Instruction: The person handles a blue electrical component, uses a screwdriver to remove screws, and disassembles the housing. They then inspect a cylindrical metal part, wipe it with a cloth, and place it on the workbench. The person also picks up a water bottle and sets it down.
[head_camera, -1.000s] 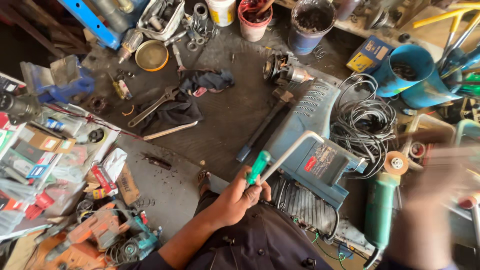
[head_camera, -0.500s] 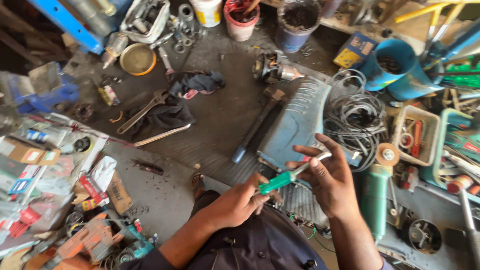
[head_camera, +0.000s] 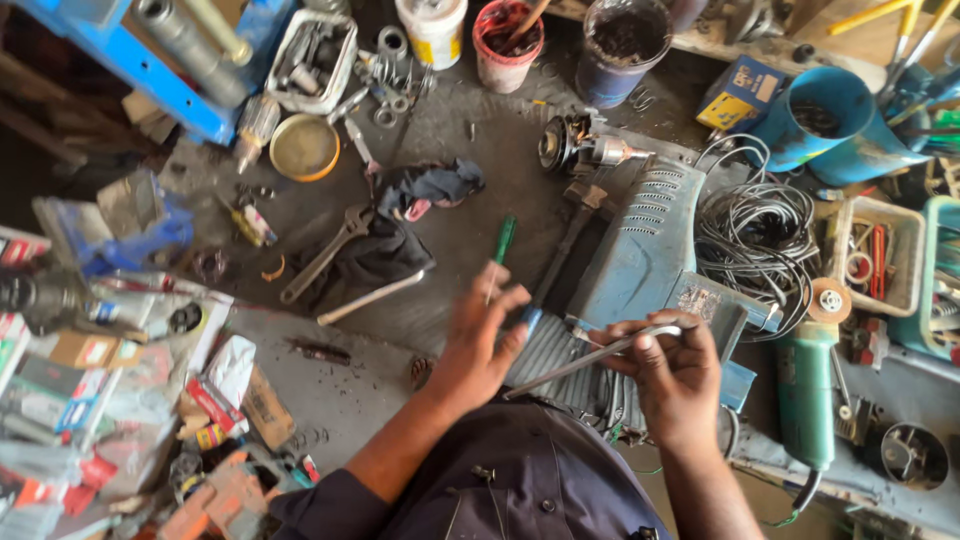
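My left hand (head_camera: 478, 345) is raised over the dirty workbench (head_camera: 340, 400) and pinches a thin green-handled screwdriver (head_camera: 503, 243) at its shaft, handle pointing away from me. My right hand (head_camera: 672, 378) grips a long bent silver metal rod (head_camera: 585, 360) that slants down toward my left. Both hands hover just in front of a large blue-grey power tool (head_camera: 648, 250) lying on the bench. The two hands are apart, with the rod's lower end between them.
A coil of grey wire (head_camera: 762, 238) and a green angle grinder (head_camera: 808, 392) lie right of the power tool. An adjustable wrench (head_camera: 325, 262), a dark rag (head_camera: 425, 188) and a yellow tin (head_camera: 304, 148) lie ahead left. Boxes and packets (head_camera: 80, 380) crowd the left edge; tubs line the back.
My right hand came in and took the silver rod. My left hand now holds only the green screwdriver and has lifted it upright, away from the rod.
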